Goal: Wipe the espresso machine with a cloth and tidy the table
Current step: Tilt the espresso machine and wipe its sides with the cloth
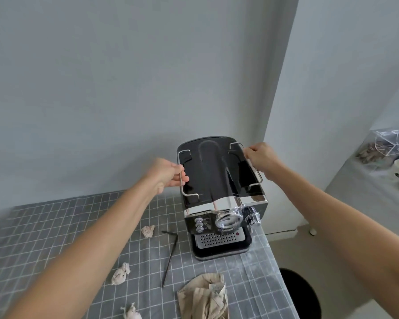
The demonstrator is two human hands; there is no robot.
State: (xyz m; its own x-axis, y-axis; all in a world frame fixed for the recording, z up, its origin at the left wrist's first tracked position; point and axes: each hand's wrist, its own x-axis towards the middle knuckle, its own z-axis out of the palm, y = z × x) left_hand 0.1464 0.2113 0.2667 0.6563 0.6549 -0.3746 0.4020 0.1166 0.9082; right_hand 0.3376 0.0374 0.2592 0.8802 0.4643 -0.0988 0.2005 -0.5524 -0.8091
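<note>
Head view: both arms reach out to the espresso machine [219, 196], which stands at the far right corner of the table [55, 226], against the wall.
Left hand [168, 172]: fingers curled round the left wire rail [184, 180] on the machine's top.
Right hand [262, 158]: pinching the right wire rail [255, 168] near its back end.
Why held so: a grip on each side looks meant to steady or shift the machine, likely so its sides can be reached for wiping.
Cloth [204, 295]: beige, crumpled, lying loose on the table in front of the machine, in neither hand; the wiping looks not yet under way.
Machine surfaces: glossy black top with a shallow moulded channel, mirror chrome front band, round gauge, perforated metal drip tray.
Table cover: grey fabric with a white grid.
Litter to tidy: three crumpled paper wads [120, 273], pale and soft, and a thin dark bent stick [169, 261] between them and the machine.
</note>
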